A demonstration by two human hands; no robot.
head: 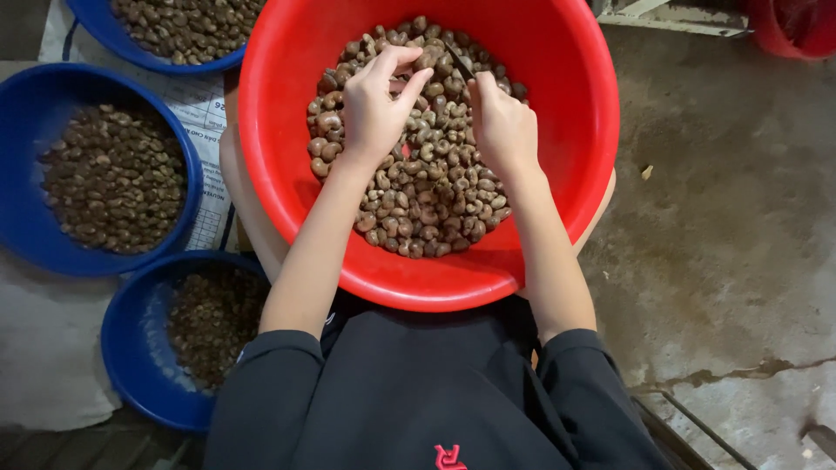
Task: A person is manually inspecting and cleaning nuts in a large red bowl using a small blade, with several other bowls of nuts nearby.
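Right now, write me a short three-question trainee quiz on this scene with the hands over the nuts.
1. True or false: both hands are over the round red plastic basin of brown shelled nuts.
2. How many round blue plastic bowls lie beside the basin?
3. Which hand holds the thin dark tool: A left, B right?

Key:
1. True; the left hand and right hand are both over the nuts.
2. Three.
3. B.
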